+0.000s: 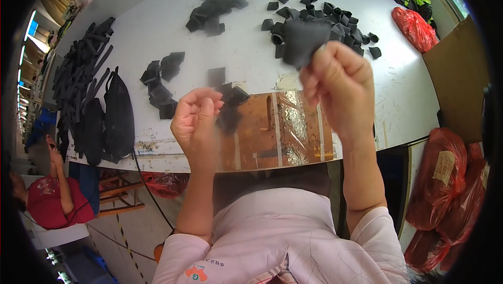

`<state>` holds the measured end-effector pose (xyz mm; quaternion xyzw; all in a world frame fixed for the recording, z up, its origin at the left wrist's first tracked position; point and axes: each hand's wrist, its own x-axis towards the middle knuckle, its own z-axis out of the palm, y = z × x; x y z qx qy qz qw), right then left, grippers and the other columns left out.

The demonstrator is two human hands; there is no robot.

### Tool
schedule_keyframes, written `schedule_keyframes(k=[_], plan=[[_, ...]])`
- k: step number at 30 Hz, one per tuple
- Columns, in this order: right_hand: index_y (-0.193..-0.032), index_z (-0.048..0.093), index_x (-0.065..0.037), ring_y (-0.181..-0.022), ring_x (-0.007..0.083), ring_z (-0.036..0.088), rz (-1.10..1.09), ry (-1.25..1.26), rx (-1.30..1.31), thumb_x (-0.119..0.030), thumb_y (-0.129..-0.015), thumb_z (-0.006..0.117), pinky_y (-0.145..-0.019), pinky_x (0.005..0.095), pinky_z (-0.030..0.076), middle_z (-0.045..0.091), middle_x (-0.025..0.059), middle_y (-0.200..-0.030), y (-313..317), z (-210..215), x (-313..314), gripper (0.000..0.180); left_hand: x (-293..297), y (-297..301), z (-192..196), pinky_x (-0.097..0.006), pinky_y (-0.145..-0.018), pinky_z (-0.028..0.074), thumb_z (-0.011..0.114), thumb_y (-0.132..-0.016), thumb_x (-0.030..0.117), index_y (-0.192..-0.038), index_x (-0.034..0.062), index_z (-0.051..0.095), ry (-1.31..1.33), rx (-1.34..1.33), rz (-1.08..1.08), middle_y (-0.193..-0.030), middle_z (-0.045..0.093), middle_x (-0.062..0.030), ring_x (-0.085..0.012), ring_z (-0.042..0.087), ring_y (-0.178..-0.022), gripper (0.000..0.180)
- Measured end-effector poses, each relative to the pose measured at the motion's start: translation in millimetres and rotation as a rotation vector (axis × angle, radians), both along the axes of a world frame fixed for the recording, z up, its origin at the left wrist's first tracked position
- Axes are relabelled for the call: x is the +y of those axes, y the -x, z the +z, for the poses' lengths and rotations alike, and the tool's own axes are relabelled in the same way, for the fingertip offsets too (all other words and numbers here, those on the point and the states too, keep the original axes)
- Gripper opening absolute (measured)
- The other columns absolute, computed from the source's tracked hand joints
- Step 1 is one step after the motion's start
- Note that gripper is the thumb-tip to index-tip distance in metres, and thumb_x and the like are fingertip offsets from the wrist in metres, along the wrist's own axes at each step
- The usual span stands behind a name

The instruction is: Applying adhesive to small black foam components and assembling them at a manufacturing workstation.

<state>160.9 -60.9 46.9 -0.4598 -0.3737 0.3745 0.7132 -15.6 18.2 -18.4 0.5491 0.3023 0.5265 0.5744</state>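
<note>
My right hand [340, 82] is raised above the table, thumb and fingers pinching a dark grey fabric piece [303, 43], smeared by motion. Behind that piece lies a heap of small rolled black pieces [343, 24]. My left hand [195, 119] hovers at the left edge of a brown board [251, 147], its fingers curled in toward the thumb. Several black fabric pieces [238, 95] lie beside its fingertips, and a blurred dark piece [228, 120] is just below them. Whether the left fingers grip anything cannot be made out.
Flat black pieces form a far pile [212, 14] and a nearer left cluster [160, 87]. Black strips [84, 58] and a black bag [119, 113] line the left edge. Red plastic bags [437, 179] and a cardboard box [461, 69] stand right. A person [55, 200] sits at far left.
</note>
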Motion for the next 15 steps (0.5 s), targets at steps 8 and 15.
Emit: schedule_keyframes(k=[8, 15], plan=[[-0.084, 0.06, 0.0, -0.051, 0.0034, 0.041, -0.064, 0.374, -0.13, -0.023, -0.088, 0.051, -0.046, 0.0164, 0.033, 0.049, -0.0019, -0.059, 13.5, -77.6, -26.4, 0.026, 1.3, 27.2, -76.0, -0.03, -0.074, 0.044, 0.047, -0.066, -0.009, -0.097, -0.0012, 0.055, -0.54, 0.864, 0.09, -0.099, 0.054, -0.0141, -0.0254, 0.055, -0.084, 0.032], [-0.081, 0.06, 0.002, -0.055, 0.0056, 0.046, 0.011, 0.505, -0.073, -0.02, -0.087, 0.053, -0.049, 0.0199, 0.038, 0.051, 0.0006, -0.058, 31.3, -106.7, -46.0, 0.024, 28.6, 33.4, -83.1, -0.038, -0.082, 0.042, 0.048, -0.064, -0.013, -0.099, 0.0028, 0.056, -0.832, 1.128, -0.033, -0.105, 0.05, -0.0158, -0.0328, 0.048, -0.098, 0.039]])
